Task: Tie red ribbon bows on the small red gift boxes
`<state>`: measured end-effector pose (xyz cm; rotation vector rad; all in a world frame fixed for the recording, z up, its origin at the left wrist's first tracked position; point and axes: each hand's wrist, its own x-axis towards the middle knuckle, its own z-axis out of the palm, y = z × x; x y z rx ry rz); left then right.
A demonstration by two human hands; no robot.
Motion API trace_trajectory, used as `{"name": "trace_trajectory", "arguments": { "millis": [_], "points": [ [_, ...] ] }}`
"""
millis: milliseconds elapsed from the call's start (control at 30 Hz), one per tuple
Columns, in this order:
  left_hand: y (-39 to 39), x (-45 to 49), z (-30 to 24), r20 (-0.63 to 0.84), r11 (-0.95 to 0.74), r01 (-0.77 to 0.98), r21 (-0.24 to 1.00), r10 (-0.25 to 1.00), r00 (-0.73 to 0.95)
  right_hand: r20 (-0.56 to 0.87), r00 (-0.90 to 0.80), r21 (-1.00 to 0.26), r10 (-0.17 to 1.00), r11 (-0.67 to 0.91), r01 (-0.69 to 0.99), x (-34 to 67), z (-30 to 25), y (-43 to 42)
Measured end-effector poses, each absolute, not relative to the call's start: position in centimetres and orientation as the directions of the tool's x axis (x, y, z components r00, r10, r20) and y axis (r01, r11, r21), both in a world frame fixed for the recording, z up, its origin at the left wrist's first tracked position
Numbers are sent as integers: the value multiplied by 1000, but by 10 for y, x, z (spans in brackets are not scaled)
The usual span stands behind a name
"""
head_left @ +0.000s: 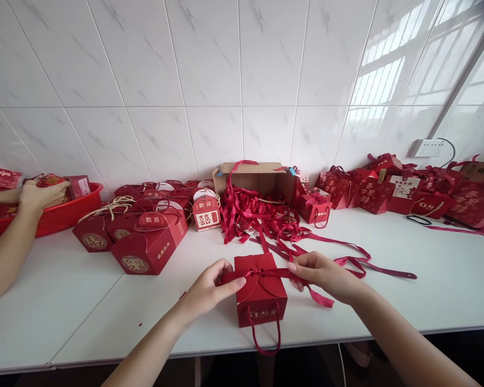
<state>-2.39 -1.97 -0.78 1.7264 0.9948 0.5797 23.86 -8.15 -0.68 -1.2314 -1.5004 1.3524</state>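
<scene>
A small red gift box (pixel 262 298) with folded petal flaps and a rope handle stands near the table's front edge, the handle hanging over its front. Across its top runs a red ribbon (pixel 280 273), crossed or knotted at the middle. At the box's left top edge, my left hand (pixel 212 285) pinches the ribbon, its thumb lying over the top. My right hand (pixel 318 274) grips the other ribbon length just right of the box, between thumb and fingers. A loose ribbon end (pixel 321 298) droops below the right hand.
Behind the box, a heap of red ribbons (pixel 258 212) spills from a cardboard box (pixel 262 183). Larger red boxes (pixel 149 244) stand left; several gift bags (pixel 375 193) line the right wall side. Another person's hand (pixel 44 194) reaches into a red basin (pixel 64 215) far left.
</scene>
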Motion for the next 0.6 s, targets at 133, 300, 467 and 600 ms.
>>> {"name": "trace_trajectory", "arguments": {
  "millis": [133,300,467,600],
  "points": [
    [-22,-24,-8,114,-278,371,886,906,407,-1,-310,-1000,951,-9,-26,238,1,-85],
    [-40,2,7,388,-568,425,705,811,438,48,-304,-990,951,5,-140,225,20,-86],
    [-44,34,10,745,-783,444,436,590,310,48,-276,-988,960,5,-153,218,30,-86],
    [-34,34,8,815,-778,479,407,546,194,39,-221,-999,974,32,-35,222,19,-83]
  ]
}}
